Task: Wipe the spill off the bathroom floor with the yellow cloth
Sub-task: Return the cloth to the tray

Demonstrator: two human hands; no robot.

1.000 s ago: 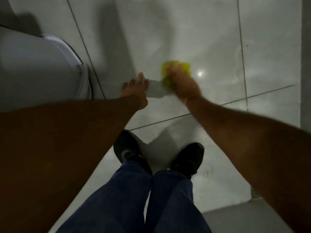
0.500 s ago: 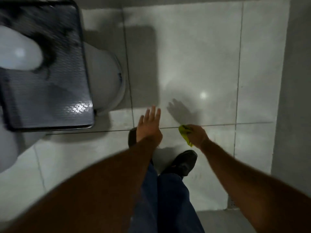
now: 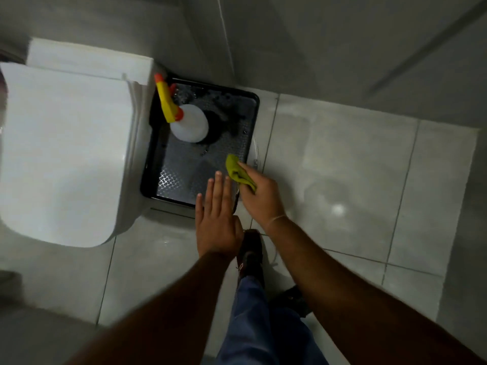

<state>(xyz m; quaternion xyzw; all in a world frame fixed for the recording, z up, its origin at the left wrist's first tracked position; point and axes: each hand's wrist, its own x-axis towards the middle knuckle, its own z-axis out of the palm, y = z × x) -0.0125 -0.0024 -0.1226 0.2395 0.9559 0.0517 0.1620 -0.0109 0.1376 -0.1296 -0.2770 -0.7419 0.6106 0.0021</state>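
The yellow cloth (image 3: 236,170) is bunched in my right hand (image 3: 259,194), which holds it over the near right corner of a black tray (image 3: 237,119). My left hand (image 3: 217,219) is flat and open just left of it, fingers stretched over the tray's near edge, holding nothing. The grey tiled floor (image 3: 342,164) to the right looks glossy with a light reflection; I cannot make out a spill on it.
A white spray bottle (image 3: 191,123) with a yellow and orange trigger head stands in the tray. A white toilet (image 3: 66,154) fills the left. My legs in blue jeans (image 3: 261,325) and dark shoes (image 3: 250,248) are below. Grey walls rise behind and to the right.
I have risen from the floor and the view has swung toward the tray. My right hand lifted the cloth off the tiles to above the tray's corner; my left hand followed, still open.
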